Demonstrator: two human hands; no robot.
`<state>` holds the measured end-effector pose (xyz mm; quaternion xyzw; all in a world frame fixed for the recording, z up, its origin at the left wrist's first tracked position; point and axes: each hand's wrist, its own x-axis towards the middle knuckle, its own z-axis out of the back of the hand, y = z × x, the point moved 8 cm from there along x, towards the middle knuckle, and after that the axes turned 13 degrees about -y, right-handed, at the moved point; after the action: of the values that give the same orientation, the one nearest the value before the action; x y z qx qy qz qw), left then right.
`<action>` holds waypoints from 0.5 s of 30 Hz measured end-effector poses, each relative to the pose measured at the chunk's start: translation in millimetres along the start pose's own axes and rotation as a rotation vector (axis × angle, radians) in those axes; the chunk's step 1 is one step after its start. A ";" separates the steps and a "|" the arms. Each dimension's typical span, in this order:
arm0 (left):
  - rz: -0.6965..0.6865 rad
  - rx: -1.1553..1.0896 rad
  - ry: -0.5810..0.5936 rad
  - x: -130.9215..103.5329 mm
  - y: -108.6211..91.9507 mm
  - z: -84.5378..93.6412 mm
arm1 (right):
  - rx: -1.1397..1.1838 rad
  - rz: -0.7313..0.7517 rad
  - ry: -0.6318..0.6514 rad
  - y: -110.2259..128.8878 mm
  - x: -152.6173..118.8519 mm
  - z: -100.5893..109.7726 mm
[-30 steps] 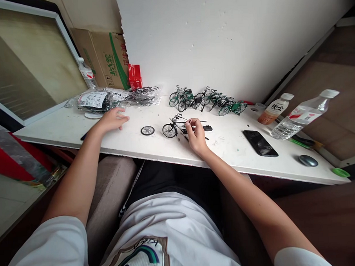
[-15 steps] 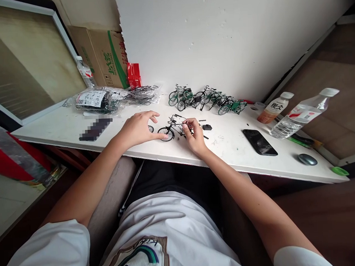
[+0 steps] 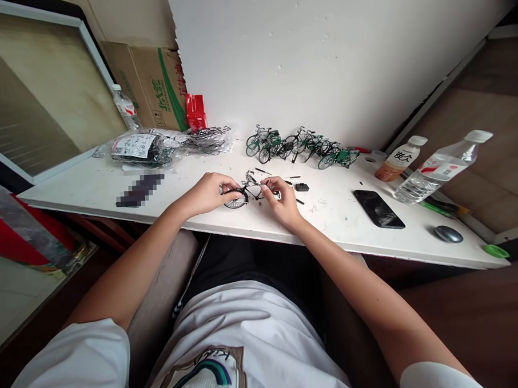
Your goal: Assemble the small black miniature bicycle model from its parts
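Note:
A small black model bicycle (image 3: 254, 195) stands between my hands near the table's front edge, its spoked wheel (image 3: 236, 200) toward the left. My left hand (image 3: 210, 193) pinches the top of that wheel between thumb and fingers. My right hand (image 3: 280, 199) has its fingers closed on the bicycle's frame, covering the right end. Thin dark parts (image 3: 263, 171) and a small black block (image 3: 302, 187) lie behind and right of it.
Several green and black model bicycles (image 3: 343, 157) stand along the wall. Plastic-wrapped parts (image 3: 139, 149) lie at the back left. A phone (image 3: 378, 209), a mouse (image 3: 448, 234) and two bottles (image 3: 399, 160) are at the right.
My left hand has closed from spread fingers onto the wheel. The bicycle and my right hand have shifted slightly left.

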<state>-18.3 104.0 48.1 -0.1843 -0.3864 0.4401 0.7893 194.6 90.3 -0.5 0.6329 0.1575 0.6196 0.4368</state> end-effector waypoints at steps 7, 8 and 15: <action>-0.071 -0.004 -0.171 2.6 -2.4 8.8 | -0.090 0.006 -0.050 -3.2 1.3 4.6; -0.095 0.009 -0.226 2.4 -5.0 12.1 | -0.090 0.002 -0.081 -2.5 2.4 7.4; 0.084 -0.154 -0.098 -3.6 5.0 -13.6 | 0.000 -0.095 -0.186 -4.0 3.2 14.7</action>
<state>-11.7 104.5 34.8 -0.2385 -0.4491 0.4502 0.7340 210.1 89.7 0.7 0.6795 0.1461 0.5366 0.4785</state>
